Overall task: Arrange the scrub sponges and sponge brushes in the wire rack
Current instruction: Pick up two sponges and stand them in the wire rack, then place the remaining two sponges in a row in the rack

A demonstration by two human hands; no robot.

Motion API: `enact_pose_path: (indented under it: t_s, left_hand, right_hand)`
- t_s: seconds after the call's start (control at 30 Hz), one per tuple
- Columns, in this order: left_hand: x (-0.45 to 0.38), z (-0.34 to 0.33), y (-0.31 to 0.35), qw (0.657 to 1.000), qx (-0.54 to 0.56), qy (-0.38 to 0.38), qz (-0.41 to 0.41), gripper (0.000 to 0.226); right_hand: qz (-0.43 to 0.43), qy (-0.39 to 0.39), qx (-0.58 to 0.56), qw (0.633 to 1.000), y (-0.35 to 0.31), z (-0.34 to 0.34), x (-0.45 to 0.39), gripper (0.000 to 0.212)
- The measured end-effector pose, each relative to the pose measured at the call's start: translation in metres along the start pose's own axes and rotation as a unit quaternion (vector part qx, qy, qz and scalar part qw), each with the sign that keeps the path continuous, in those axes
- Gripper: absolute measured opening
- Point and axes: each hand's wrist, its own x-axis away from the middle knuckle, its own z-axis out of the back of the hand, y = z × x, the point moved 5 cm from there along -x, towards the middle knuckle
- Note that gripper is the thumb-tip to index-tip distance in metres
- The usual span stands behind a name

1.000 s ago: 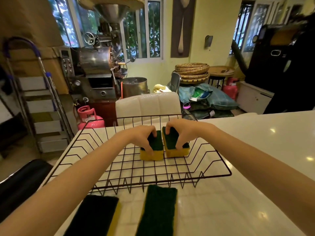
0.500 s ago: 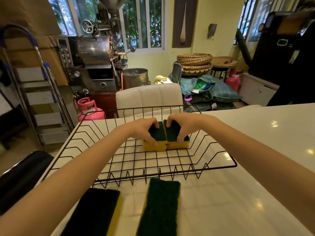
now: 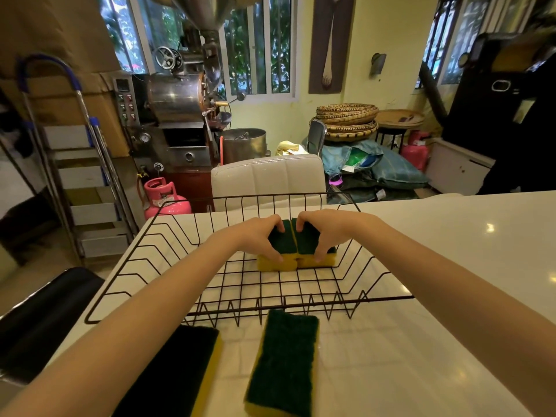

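A black wire rack [image 3: 192,308] sits on the white table. Inside it, toward the back, two yellow scrub sponges with green pads lie side by side and touch. My left hand [image 3: 255,236] grips the left scrub sponge [image 3: 281,251]. My right hand [image 3: 325,233] grips the right scrub sponge [image 3: 310,245]. In front of the rack, two more scrub sponges lie flat on the table: one at the left [image 3: 177,368] and one in the middle [image 3: 284,359]. No sponge brush is in view.
The white table [image 3: 436,341] stretches wide to the right. A white padded chair back [image 3: 267,182] stands just behind the rack. A black seat [image 3: 39,314] is at the left edge. Beyond are a metal machine, a pink gas cylinder [image 3: 165,197] and woven baskets.
My hands slid the two sponges together in the rack; a gap between them a second ago has closed and they now touch. The view tilted slightly.
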Motion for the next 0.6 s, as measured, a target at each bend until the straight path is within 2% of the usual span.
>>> enact_pose_path:
  t_s: [0.13, 0.2, 0.43, 0.6]
  left_hand:
    - [0.015, 0.009, 0.005, 1.0, 0.01, -0.018, -0.004, 0.067]
    - [0.033, 0.021, 0.01, 1.0, 0.016, -0.017, -0.01, 0.072]
    - [0.126, 0.048, 0.032, 0.993, 0.057, 0.07, -0.076, 0.071]
    - [0.183, 0.019, 0.036, 0.987, 0.076, 0.088, -0.112, 0.08]
  right_hand:
    - [0.005, 0.027, 0.018, 0.999, -0.007, 0.004, 0.008, 0.071]
    - [0.008, 0.044, -0.017, 0.999, -0.014, 0.01, 0.02, 0.072]
    - [0.093, 0.148, -0.148, 0.973, -0.073, 0.014, 0.091, 0.082]
    - [0.129, 0.163, -0.184, 0.961, -0.103, -0.024, 0.135, 0.092]
